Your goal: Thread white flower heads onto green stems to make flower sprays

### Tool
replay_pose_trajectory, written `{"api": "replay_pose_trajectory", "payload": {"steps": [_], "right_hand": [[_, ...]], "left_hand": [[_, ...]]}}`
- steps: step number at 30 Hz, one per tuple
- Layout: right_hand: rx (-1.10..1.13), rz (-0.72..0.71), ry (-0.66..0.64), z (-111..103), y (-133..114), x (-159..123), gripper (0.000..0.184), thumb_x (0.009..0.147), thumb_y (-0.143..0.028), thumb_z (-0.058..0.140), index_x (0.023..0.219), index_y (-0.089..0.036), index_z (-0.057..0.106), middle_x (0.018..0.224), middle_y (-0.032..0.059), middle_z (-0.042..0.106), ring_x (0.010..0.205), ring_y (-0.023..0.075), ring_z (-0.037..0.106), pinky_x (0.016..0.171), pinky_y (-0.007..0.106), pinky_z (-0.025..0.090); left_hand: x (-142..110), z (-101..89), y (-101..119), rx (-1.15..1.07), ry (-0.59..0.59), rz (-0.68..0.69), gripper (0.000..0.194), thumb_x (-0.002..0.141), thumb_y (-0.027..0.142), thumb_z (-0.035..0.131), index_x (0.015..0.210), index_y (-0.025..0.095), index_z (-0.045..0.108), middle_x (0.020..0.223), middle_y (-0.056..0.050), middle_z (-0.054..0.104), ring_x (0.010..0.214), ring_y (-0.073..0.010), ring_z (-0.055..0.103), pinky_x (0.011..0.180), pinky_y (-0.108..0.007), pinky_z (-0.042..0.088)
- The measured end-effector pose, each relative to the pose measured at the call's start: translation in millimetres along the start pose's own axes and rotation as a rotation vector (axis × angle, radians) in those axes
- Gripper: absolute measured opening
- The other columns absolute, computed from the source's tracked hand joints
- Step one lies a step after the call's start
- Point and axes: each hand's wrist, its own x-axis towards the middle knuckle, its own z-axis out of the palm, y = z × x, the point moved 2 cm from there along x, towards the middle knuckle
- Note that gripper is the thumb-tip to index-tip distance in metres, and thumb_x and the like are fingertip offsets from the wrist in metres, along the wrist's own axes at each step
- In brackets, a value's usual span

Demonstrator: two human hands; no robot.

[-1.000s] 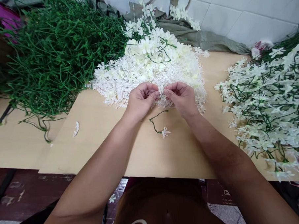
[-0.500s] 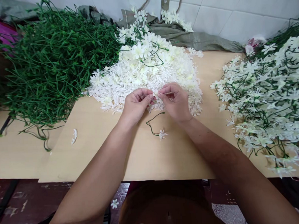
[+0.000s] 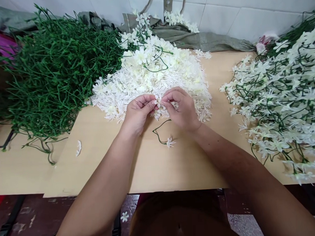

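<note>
Two bare hands meet near the centre of the frame over a light tan tabletop [image 3: 188, 172]. Between them is a small white artificial blossom [image 3: 158, 100], just in front of a large heap of similar flowers. The left hand [image 3: 138, 113] pinches the blossom's left side between thumb and fingers. The right hand [image 3: 181, 108] has its thumb and forefinger closed on the right side; its other fingers are curled. Fine details of the blossom are too small to make out.

Just below the hands, a single curved green stem [image 3: 155, 132] lies on the table, tipped with a white flower [image 3: 169, 143]. The heap of white artificial petals [image 3: 176, 73] fills the upper centre, with a few green stems on top. A tangled mound of green plastic stems [image 3: 61, 73] fills the upper left. At the right edge spreads a pile of white flowers on green stems [image 3: 284, 102]. A small white curved piece [image 3: 78, 148] lies left of the left forearm. Behind, a grey-green cloth [image 3: 214, 41] runs along a white tiled wall [image 3: 247, 16]. Below the table edge, at lower centre-left, lies one loose white flower [image 3: 124, 217].
</note>
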Motion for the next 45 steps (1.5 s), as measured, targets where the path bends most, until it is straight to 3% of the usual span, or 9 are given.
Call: {"api": "replay_pose_trajectory", "payload": {"steps": [4,15,23,27,30,34,37,42,45], "right_hand": [[-0.048,-0.117,0.029,0.9,0.4,-1.9,0.015,0.093,-0.025,0.055,0.078,-0.021,0.054,0.085,0.0039,0.062,0.083,0.016,0.058,0.076,0.033,0.05],[-0.177,-0.202,-0.023,3.7,-0.2,-2.5,0.015,0.095,-0.021,0.046,0.081,-0.022,0.052,0.094,0.0061,0.058,0.095,0.0198,0.051,0.086,0.04,0.046],[0.014,-0.081,0.009,5.3,-2.0,-2.8,0.015,0.092,-0.029,0.057,0.078,-0.022,0.055,0.089,0.0041,0.062,0.089,0.0164,0.058,0.084,0.036,0.05],[0.179,0.186,-0.075,7.7,2.0,-1.5,0.023,0.088,-0.044,0.061,0.085,-0.022,0.056,0.096,0.005,0.061,0.093,0.0159,0.06,0.076,0.031,0.055],[0.313,0.365,-0.122,10.3,5.3,-1.1,0.04,0.078,-0.056,0.068,0.095,-0.022,0.056,0.101,0.0055,0.061,0.088,0.0144,0.061,0.067,0.027,0.055],[0.38,0.412,-0.197,6.4,6.8,5.4,0.043,0.075,-0.062,0.068,0.083,-0.021,0.055,0.083,0.001,0.061,0.076,0.0121,0.059,0.067,0.026,0.054],[0.365,0.414,-0.148,-6.2,8.7,13.1,0.046,0.072,-0.065,0.068,0.075,-0.021,0.053,0.072,-0.0019,0.058,0.069,0.0103,0.057,0.064,0.026,0.053],[0.542,0.519,-0.179,-23.2,8.5,12.3,0.048,0.065,-0.062,0.076,0.072,-0.02,0.054,0.065,-0.0036,0.055,0.06,0.0084,0.056,0.058,0.024,0.052],[0.661,0.608,-0.241,-27.5,4.5,1.6,0.048,0.06,-0.055,0.082,0.073,-0.019,0.055,0.065,-0.0035,0.057,0.059,0.0089,0.058,0.059,0.025,0.054]], "left_hand": [[0.3,-0.4,-1.3,-0.03,0.014,-0.024,0.025,0.057,0.021,0.085,0.069,0.018,0.064,0.056,0.003,0.06,0.051,-0.0087,0.056,0.046,-0.02,0.043],[0.2,0.2,-1.2,-0.003,0.027,-0.001,0.018,0.059,0.018,0.084,0.068,0.018,0.068,0.059,0.002,0.062,0.05,-0.0069,0.052,0.046,-0.02,0.042],[-0.3,-1.7,-0.5,-0.071,-0.017,-0.072,0.026,0.049,0.017,0.089,0.065,0.017,0.068,0.059,0.002,0.065,0.05,-0.006,0.055,0.049,-0.018,0.046],[0.3,-2.7,-1.3,-0.042,-0.04,-0.04,0.033,0.05,0.029,0.091,0.067,0.019,0.065,0.056,0.002,0.062,0.052,-0.0088,0.057,0.049,-0.02,0.046],[1.2,-3.3,-2.5,0.011,-0.04,0.013,0.034,0.057,0.035,0.089,0.07,0.02,0.062,0.058,0.003,0.061,0.054,-0.01,0.058,0.05,-0.022,0.046],[-0.4,-2.2,-1.9,0.162,-0.041,0.17,0.032,0.067,0.043,0.083,0.073,0.021,0.061,0.061,0.002,0.06,0.054,-0.0103,0.055,0.051,-0.025,0.044],[-6.8,0.5,0.5,0.35,-0.048,0.309,0.03,0.073,0.047,0.076,0.073,0.022,0.061,0.062,0.001,0.058,0.055,-0.0112,0.051,0.053,-0.027,0.04],[-20.6,12.0,2.1,1.001,-0.319,0.433,0.015,0.073,0.032,0.073,0.068,0.02,0.064,0.067,-0.002,0.059,0.064,-0.0162,0.051,0.058,-0.03,0.035],[-23.0,14.8,1.7,1.19,-0.361,0.483,0.005,0.073,0.021,0.067,0.068,0.02,0.066,0.068,-0.004,0.059,0.068,-0.0194,0.053,0.059,-0.032,0.034]]}}
